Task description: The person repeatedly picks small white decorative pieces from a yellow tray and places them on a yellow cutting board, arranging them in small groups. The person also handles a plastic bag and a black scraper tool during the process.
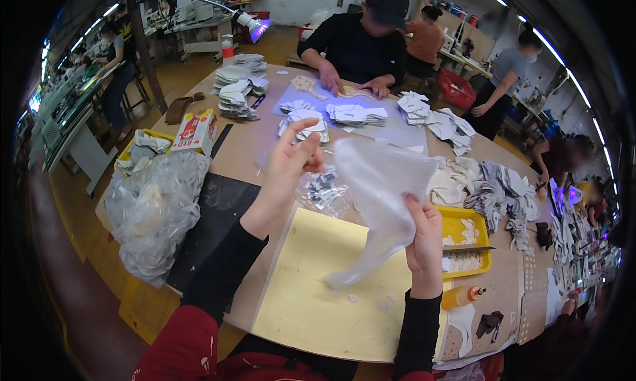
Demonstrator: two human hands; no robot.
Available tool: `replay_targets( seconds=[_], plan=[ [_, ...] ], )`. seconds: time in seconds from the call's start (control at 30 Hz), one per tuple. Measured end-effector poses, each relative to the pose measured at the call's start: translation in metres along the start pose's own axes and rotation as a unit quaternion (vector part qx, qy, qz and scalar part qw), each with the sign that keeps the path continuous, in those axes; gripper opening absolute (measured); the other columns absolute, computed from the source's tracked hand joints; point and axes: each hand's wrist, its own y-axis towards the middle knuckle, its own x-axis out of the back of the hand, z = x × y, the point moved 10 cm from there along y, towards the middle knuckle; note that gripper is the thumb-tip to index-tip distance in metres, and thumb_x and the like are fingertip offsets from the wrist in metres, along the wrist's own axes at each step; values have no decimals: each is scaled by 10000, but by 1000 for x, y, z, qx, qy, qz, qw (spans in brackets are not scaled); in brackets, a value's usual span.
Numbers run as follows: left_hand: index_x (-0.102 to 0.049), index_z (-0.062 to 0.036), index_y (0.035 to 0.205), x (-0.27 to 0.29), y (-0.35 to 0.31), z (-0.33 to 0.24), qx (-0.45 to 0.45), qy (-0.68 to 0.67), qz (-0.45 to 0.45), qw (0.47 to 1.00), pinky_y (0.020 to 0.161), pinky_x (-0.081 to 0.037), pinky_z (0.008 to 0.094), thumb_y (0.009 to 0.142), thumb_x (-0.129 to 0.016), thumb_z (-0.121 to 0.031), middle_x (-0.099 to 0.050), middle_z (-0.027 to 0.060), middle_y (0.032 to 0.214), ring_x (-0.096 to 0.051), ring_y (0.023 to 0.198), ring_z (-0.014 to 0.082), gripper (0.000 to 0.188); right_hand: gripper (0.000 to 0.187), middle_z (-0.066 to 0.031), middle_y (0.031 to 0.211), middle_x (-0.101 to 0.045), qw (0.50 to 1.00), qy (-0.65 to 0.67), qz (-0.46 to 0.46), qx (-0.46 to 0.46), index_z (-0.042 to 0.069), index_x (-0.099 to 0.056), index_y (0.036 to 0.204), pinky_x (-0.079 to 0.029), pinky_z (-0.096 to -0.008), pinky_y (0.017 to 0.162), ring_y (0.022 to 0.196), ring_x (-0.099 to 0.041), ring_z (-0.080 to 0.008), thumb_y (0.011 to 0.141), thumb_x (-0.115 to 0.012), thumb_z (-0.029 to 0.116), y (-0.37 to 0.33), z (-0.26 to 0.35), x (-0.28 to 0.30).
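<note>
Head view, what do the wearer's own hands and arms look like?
The left hand and right hand are bare, without gloves. Both forearms wear close-fitting black sleeves reaching the wrists. Higher on the left arm is a dark red outer sleeve with a small white marking.

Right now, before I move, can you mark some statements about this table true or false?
1. The grip of the right hand is on a translucent white plastic bag. True.
2. The left hand holds the crumpled translucent plastic bundle. False: it lies left of that hand.
3. A bright yellow plastic tray is right of the right hand. True.
4. The red-and-white cardboard box is right of the bag. False: it is on the left.
</note>
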Motion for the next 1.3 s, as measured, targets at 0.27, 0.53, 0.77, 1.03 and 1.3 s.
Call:
replay_targets(
  seconds=[0.27,0.53,0.77,1.03,1.3],
  plan=[
    [-693,-10,1239,-97,-59,123,209,211,382,875,862,-518,276,998,-697,-242,-749,42,1036,-677,972,104,334,279,-55,1222,-689,974,168,-137,71,50,-598,1325,-553,-334,949,1090,-674,-157,1080,-548,173,13,0,63],
    [-752,23,1103,-26,-8,66,105,72,70,989,847,-530,264,994,-666,-146,-740,49,1049,-660,906,99,219,611,-101,1389,-531,929,109,-306,178,88,-301,1554,-403,-373,1089,1242,-526,-221,1020,-596,64,2,24,114],
    [-713,19,1053,-47,-23,15,-66,262,75,960,800,-483,252,884,-731,-4,-664,16,975,-616,912,81,171,528,-59,1285,-554,901,-261,-147,313,58,-476,1443,-420,-297,1001,1090,-511,-121,955,-675,26,-46,43,-22],
    [-563,-73,1097,-81,-44,45,129,41,210,968,756,-472,234,916,-740,-59,-593,-27,988,-577,915,46,253,237,-67,1101,-708,997,-58,6,51,-3,-629,1217,-527,-250,846,952,-670,-113,996,-683,63,-12,-12,-29],
    [-640,-67,1087,-57,-32,66,189,104,169,962,730,-490,212,1009,-679,-249,-638,-41,942,-607,858,34,202,275,-115,1101,-641,969,228,11,-97,48,-551,1147,-510,-388,1020,1082,-632,-207,925,-519,-110,-11,-24,-30]
  ],
)
